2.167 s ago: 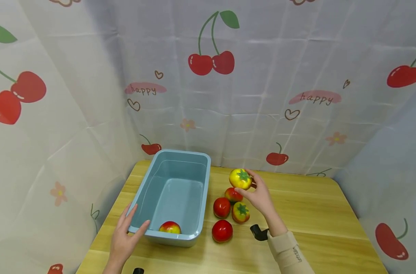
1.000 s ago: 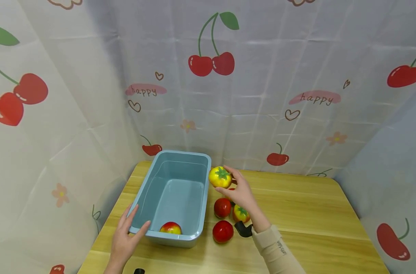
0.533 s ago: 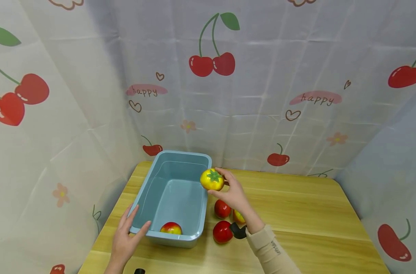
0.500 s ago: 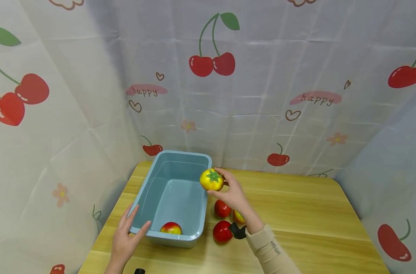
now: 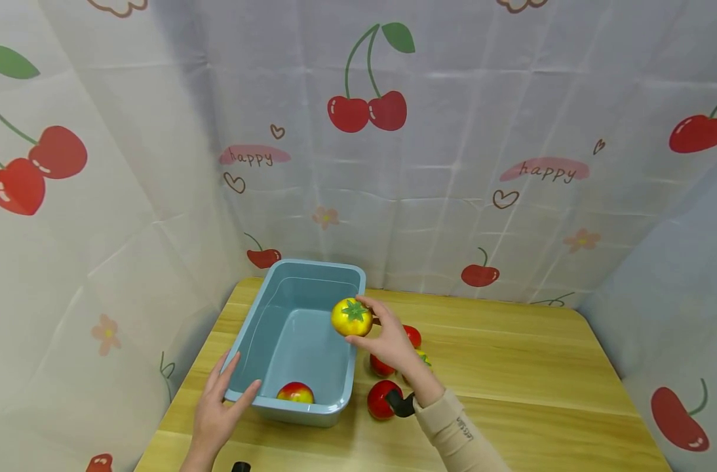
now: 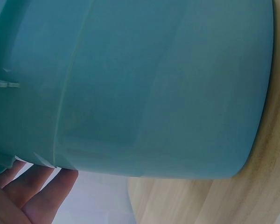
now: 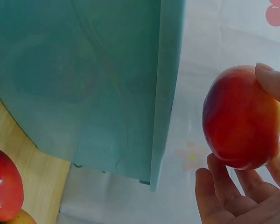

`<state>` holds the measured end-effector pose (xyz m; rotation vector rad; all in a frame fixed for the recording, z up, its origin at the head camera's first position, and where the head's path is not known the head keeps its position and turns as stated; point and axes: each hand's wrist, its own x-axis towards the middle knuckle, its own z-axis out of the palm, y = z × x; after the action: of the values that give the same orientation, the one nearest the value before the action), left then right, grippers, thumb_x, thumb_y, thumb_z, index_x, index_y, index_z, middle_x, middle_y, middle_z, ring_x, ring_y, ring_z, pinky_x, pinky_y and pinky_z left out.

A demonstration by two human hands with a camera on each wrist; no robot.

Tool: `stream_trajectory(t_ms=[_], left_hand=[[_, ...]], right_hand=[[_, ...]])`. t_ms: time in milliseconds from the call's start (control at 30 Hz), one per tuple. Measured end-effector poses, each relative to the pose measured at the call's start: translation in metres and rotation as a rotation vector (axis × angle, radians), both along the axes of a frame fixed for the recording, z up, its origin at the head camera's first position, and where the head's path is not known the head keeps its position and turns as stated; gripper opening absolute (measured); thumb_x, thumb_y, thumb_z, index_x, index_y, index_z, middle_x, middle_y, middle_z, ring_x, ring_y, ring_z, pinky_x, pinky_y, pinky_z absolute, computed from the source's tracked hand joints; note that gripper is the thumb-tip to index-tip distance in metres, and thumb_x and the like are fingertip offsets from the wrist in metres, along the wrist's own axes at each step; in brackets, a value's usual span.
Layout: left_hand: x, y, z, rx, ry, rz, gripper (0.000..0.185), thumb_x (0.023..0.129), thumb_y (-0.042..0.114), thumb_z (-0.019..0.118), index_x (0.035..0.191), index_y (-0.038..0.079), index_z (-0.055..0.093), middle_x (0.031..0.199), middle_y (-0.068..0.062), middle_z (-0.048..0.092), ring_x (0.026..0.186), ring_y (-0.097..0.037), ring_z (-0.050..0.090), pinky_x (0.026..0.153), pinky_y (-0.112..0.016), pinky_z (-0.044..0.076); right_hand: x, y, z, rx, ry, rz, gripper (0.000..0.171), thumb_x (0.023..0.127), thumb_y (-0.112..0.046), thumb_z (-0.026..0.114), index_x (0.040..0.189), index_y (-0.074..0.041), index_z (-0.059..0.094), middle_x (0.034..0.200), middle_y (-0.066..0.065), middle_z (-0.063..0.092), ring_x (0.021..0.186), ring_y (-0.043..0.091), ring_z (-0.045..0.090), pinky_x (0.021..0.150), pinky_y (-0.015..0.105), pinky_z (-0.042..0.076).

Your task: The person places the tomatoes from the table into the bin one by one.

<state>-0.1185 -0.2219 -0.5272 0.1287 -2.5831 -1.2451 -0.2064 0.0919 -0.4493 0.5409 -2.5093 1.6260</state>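
Note:
In the head view, my right hand (image 5: pixel 385 337) holds a yellow-and-red tomato-like fruit (image 5: pixel 351 317) with a green star-shaped calyx between thumb and fingers. The fruit is over the right rim of a blue-grey plastic bin (image 5: pixel 351 367). In the right wrist view the underside of this fruit (image 7: pixel 245 119) is glossy red, with my thumb on one side and fingertips on the other. At the bin's near left corner rests my left hand (image 5: pixel 217 410), fingers spread and fairly straight. A red-and-yellow fruit (image 5: pixel 295 393) lies inside the bin near its front wall.
Right of the bin, on the wooden table (image 5: pixel 512 367), several fruits lie together, including a glossy red one (image 5: pixel 379 398), partly hidden by my right arm and a black wrist mount (image 5: pixel 401 403). A cherry-printed curtain (image 5: pixel 423 196) encloses the table.
My right hand has carried the tomato-like fruit leftward from above the fruit group to the bin's right rim, lowering it slightly at the end. My left hand stays at the bin corner.

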Motion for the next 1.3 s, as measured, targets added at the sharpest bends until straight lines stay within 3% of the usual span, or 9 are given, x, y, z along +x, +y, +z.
stream_trajectory(t_ms=[967,1300], left_hand=[[0.001,0.001,0.002,-0.004,-0.009,0.001,0.069,0.084,0.040,0.070,0.142,0.015,0.043,0.150,-0.009,0.028,0.132,-0.041,0.031,0.092,-0.065,0.032],[0.002,0.000,0.001,0.015,-0.006,-0.002,0.069,0.083,0.040,0.070,0.142,0.015,0.044,0.151,-0.009,0.027,0.133,-0.040,0.030,0.094,-0.065,0.031]], right_hand=[[0.011,-0.018,-0.011,0.061,-0.067,0.104,0.075,0.075,-0.026,0.081,0.139,-0.016,0.043,0.134,0.002,0.048,0.110,0.022,0.051,0.093,0.040,0.045],[0.014,-0.016,-0.014,0.048,-0.094,0.114,0.075,0.076,-0.028,0.079,0.140,-0.015,0.042,0.136,0.004,0.049,0.122,0.025,0.048,0.100,0.041,0.040]])
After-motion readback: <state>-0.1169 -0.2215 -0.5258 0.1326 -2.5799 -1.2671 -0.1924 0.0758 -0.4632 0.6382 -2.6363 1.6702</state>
